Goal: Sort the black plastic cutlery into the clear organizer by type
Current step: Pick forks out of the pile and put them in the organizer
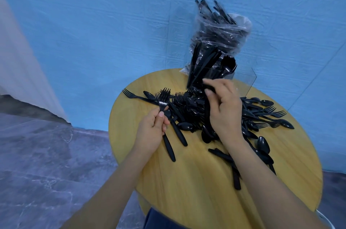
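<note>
1. A person sorts black cutlery at a round wooden table (pixel 196 187); the left hand (pixel 151 131) grips a small bunch of forks (pixel 163 98) by their handles, tines up.
2. The right hand (pixel 224 110) pinches dark pieces above the pile (pixel 194 110), just near of the clear organizer (pixel 243 80) at the table's far edge. What type they are cannot be told.
3. Knives (pixel 198 67) and other cutlery already stand in the organizer; a plastic bag (pixel 221 32) of more sits behind it.
4. Much remains loose: spoons (pixel 263 144) and forks lie scattered to the right.
5. Done well, the step likely means squaring the handles together, checking that one type is held, then lowering them handle-first into the matching compartment without nudging the light organizer.
</note>
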{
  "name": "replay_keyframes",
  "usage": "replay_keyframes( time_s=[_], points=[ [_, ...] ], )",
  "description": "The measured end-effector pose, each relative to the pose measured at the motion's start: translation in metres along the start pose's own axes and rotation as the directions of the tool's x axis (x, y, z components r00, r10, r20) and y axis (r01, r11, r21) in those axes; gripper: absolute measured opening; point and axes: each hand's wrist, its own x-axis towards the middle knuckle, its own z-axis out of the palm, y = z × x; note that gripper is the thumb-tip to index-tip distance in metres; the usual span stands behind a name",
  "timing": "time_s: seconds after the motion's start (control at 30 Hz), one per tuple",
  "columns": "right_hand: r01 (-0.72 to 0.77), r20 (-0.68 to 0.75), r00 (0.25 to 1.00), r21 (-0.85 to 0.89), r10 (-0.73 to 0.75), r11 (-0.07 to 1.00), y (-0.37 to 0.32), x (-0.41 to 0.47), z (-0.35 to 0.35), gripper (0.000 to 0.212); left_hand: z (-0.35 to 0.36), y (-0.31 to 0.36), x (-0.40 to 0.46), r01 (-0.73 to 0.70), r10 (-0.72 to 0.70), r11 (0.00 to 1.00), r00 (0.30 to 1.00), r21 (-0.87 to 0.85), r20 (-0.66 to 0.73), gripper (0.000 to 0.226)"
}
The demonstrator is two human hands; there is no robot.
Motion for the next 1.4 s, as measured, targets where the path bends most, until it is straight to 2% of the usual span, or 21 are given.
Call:
replay_keyframes(
  time_s=[0.07, 0.13, 0.23, 0.3, 0.43, 0.6, 0.73, 0.9, 0.97, 1.13, 1.27, 1.4],
  points=[
    [-0.115, -0.021, 0.993, 0.086, 0.117, 0.99, -0.006, 0.007, -0.001, 0.026, 0.0, -0.001, 0.001, 0.007, -0.007, 1.0, 1.0, -0.026, 0.003, 0.03],
    [-0.281, 0.015, 0.958, 0.232, 0.285, 0.931, -0.013, 0.011, 0.0, 0.023, 0.0, -0.003, 0.002, 0.012, -0.011, 0.999, 1.0, -0.049, 0.004, 0.028],
    [-0.522, 0.142, 0.847, 0.41, 0.513, 0.748, -0.023, 0.009, 0.012, 0.02, 0.0, -0.003, 0.002, 0.014, -0.014, 0.996, 1.0, -0.093, 0.002, 0.026],
    [-0.605, 0.212, 0.784, 0.47, 0.583, 0.643, -0.025, 0.0, 0.026, 0.02, 0.0, -0.001, 0.001, 0.028, -0.028, 0.99, 1.0, -0.139, 0.002, 0.025],
    [-0.664, 0.277, 0.727, 0.518, 0.628, 0.539, -0.026, -0.015, 0.051, 0.018, -0.001, 0.0, 0.0, 0.03, -0.025, 0.984, 0.999, -0.173, 0.035, 0.028],
    [-0.653, 0.237, 0.715, 0.562, 0.657, 0.508, -0.029, -0.015, 0.066, 0.019, 0.0, 0.006, -0.003, 0.076, -0.052, 0.959, 0.994, -0.272, 0.093, 0.028],
    [-0.647, 0.225, 0.707, 0.588, 0.67, 0.485, -0.032, -0.016, 0.074, 0.019, -0.002, 0.006, -0.002, 0.075, -0.048, 0.962, 0.993, -0.261, 0.109, 0.028],
    [-0.72, 0.325, 0.633, 0.582, 0.703, 0.379, -0.034, -0.017, 0.076, 0.015, -0.002, 0.007, -0.003, 0.023, 0.004, 0.972, 0.994, -0.233, 0.114, 0.028],
    [-0.73, 0.356, 0.645, 0.549, 0.676, 0.407, -0.034, -0.017, 0.076, 0.021, -0.003, 0.007, -0.003, -0.01, 0.033, 0.976, 0.994, -0.216, 0.102, 0.028],
    [-0.641, 0.397, 0.768, 0.483, 0.503, 0.597, -0.032, -0.018, 0.074, 0.034, -0.003, 0.009, -0.004, -0.028, 0.058, 0.967, 0.992, -0.251, 0.113, 0.03],
    [-0.586, 0.388, 0.808, 0.451, 0.443, 0.673, -0.029, -0.013, 0.071, 0.019, -0.004, 0.009, -0.005, -0.037, 0.072, 0.969, 0.988, -0.245, 0.137, 0.032],
    [-0.563, 0.358, 0.822, 0.393, 0.443, 0.727, -0.025, -0.008, 0.078, 0.025, -0.001, 0.007, -0.005, -0.085, 0.104, 0.985, 0.987, -0.151, 0.122, 0.021]
  ],
)
